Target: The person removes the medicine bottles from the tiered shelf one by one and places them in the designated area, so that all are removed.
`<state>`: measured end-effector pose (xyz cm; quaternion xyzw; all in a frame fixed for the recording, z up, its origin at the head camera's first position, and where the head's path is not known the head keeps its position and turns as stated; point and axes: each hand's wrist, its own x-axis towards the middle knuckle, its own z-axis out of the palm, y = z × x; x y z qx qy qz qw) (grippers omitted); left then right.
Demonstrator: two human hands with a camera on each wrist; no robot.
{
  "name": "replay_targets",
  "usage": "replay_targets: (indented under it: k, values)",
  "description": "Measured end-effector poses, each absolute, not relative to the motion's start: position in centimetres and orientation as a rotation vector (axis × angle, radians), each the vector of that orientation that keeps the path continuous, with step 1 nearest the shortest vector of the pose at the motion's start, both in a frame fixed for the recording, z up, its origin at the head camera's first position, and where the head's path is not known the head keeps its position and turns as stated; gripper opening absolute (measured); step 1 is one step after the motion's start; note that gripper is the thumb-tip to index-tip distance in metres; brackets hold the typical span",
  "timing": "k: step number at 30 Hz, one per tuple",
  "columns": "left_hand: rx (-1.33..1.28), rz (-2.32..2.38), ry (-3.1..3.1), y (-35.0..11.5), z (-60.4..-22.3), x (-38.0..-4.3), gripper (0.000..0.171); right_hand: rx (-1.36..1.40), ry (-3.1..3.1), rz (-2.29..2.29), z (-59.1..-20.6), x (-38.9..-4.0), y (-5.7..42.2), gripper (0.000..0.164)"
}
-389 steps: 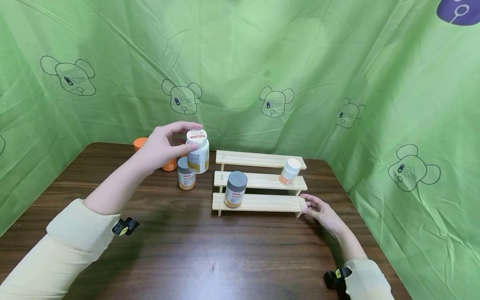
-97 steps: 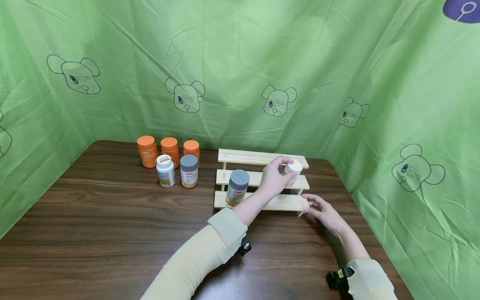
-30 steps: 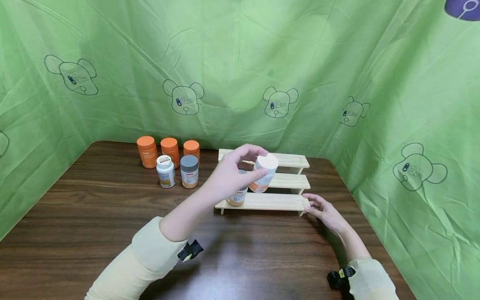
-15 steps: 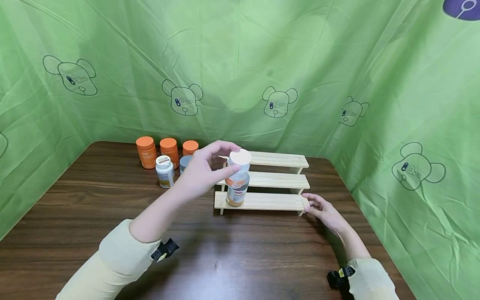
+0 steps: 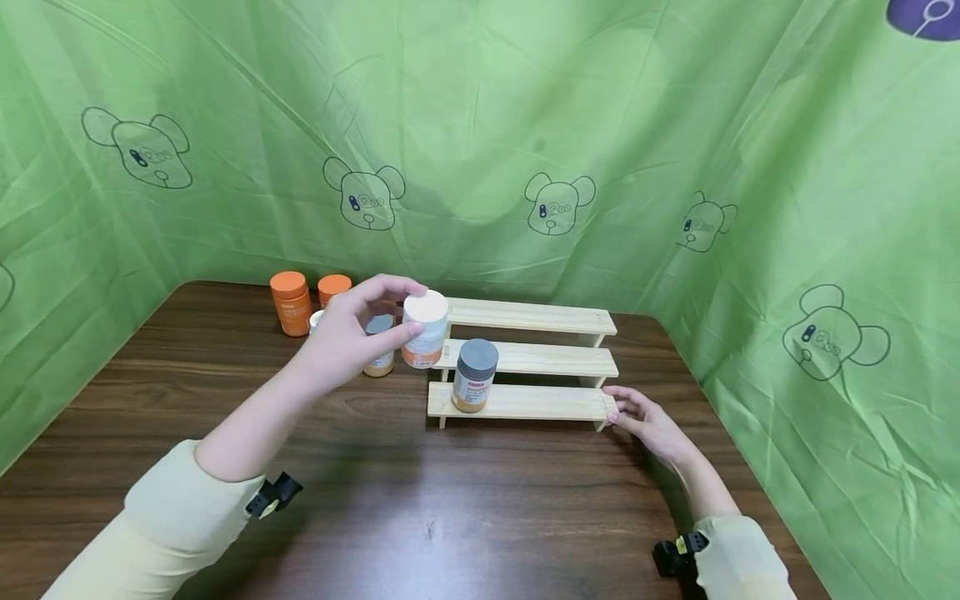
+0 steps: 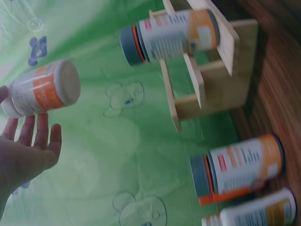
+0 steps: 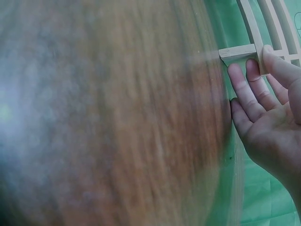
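Observation:
My left hand [image 5: 343, 340] grips a white pill bottle with an orange-banded label [image 5: 425, 330] near its cap, thumb on one side and fingers on the other. That bottle is in the air just left of the three-step wooden display rack [image 5: 551, 403]; the left wrist view shows its base clearly [image 6: 70, 82]. A grey-capped bottle [image 5: 474, 379] stands on the rack's lowest step at the left. My right hand [image 5: 651, 429] pinches the right end of that lowest step, its thumb on the board and fingertips below, as the right wrist view shows.
Left of the rack, another grey-capped bottle [image 5: 379, 350] stands on the dark wood table [image 5: 420, 517]. Orange bottles [image 5: 291, 307] stand behind it, partly hidden by my left hand. A white bottle [image 6: 263, 212] is beside them. Green cloth [image 5: 465, 150] hangs behind.
The white bottle with the orange-banded label was lifted off the middle step and carried left past the rack. Earlier, the other white bottle was set down among the left group. My right hand stays put.

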<state>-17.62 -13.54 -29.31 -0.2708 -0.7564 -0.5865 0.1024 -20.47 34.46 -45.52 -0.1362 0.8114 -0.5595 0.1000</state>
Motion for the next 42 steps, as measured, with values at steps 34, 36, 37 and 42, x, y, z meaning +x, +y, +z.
replay_targets:
  k: [34,36,37,42]
  values:
    - [-0.561,-1.665,-2.261,-24.2,-32.4,-18.9,0.037,-0.393,2.394,-1.647,-45.3,-20.4,34.2,0.051]
    - [-0.554,-1.688,-2.238,-24.8,-32.7,-19.3,0.038,-0.401,2.394,-1.649,-45.3,-20.4,34.3,0.051]
    - [-0.548,-1.692,-2.228,-25.1,-32.8,-19.5,0.038,-0.407,2.392,-1.649,-45.3,-20.4,34.3,0.051]
    - [-0.471,-1.640,-2.242,-26.8,-33.8,-20.4,0.040,-0.406,2.392,-1.657,-45.3,-20.5,34.2,0.050]
